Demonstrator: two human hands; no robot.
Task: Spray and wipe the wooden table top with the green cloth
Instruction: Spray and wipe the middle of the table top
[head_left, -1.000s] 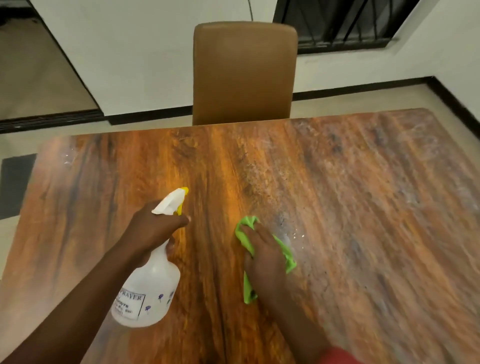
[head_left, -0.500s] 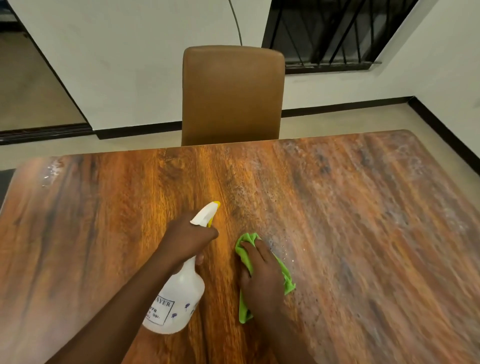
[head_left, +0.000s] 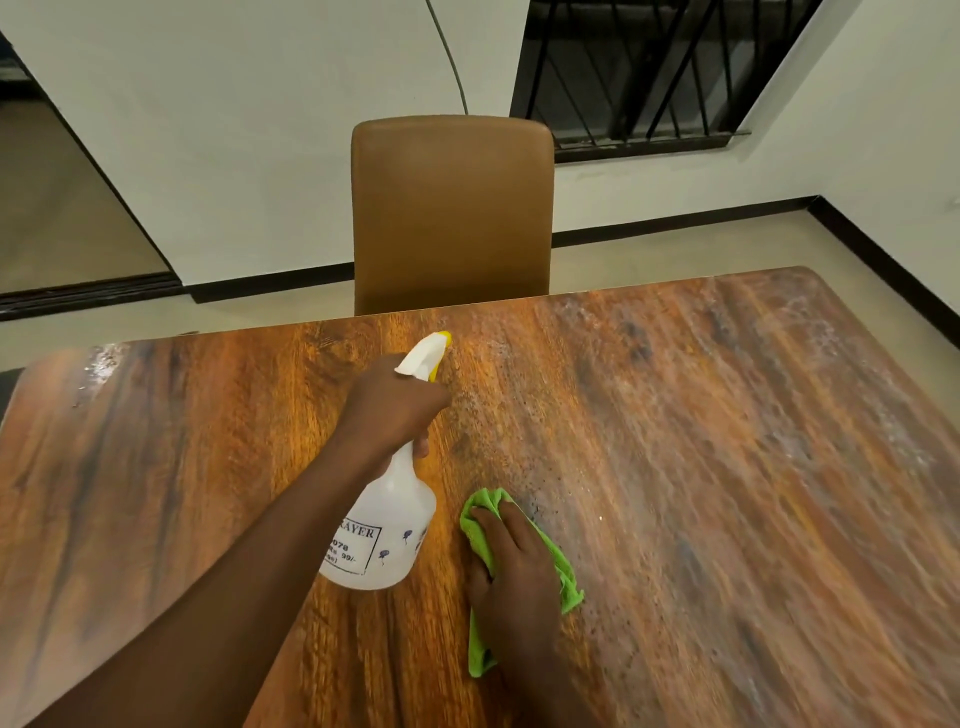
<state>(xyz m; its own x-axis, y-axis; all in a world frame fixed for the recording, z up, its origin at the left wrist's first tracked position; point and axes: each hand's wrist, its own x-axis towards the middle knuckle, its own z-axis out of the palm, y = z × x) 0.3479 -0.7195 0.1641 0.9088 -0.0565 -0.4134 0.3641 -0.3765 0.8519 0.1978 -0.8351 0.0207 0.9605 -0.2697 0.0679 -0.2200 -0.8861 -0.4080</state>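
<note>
My left hand (head_left: 390, 406) grips the neck and trigger of a white spray bottle (head_left: 387, 530) with a yellow nozzle tip, held above the wooden table top (head_left: 701, 467) and pointing toward the far edge. My right hand (head_left: 511, 577) lies flat on a crumpled green cloth (head_left: 563, 577), pressing it onto the wood just right of the bottle. Fine droplets and pale wet streaks cover the table's middle and right side.
A tan padded chair (head_left: 451, 213) stands pushed in at the far edge, behind it a white wall and a barred window (head_left: 649, 73). Wet spots sit at the far left corner (head_left: 101, 364). Floor surrounds the table on the left and right.
The left hand has carried the spray bottle forward and right, toward the far edge. The right hand stays on the cloth. The view has tilted up, showing more of the chair.
</note>
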